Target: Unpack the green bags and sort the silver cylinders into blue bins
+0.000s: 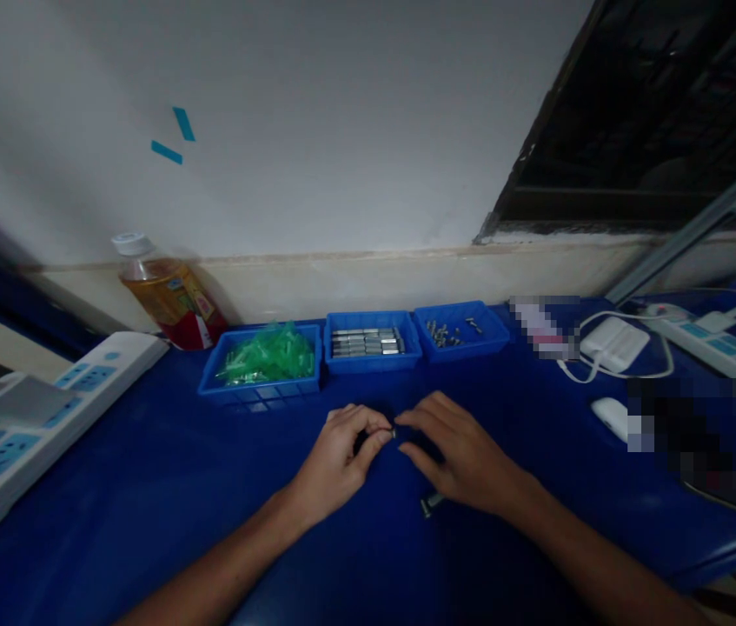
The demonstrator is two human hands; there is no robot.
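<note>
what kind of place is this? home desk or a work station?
Likely a small-parts assembly bench. Three blue bins hold sorted parts: green plastic pieces, metal blocks, screws. Both hands, left hand and right hand, pinch a tiny part over the blue tabletop.

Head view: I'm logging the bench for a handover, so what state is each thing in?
Left hand: fingers pinched on a small part.
Right hand: fingertips at the same part.
Bottle: capped, leaning, partly full.
Left bin: holds green pieces.
Middle bin: holds metal bars in rows.
Right bin: a few small metal parts.
Power strip: sockets in view unplugged.
</note>
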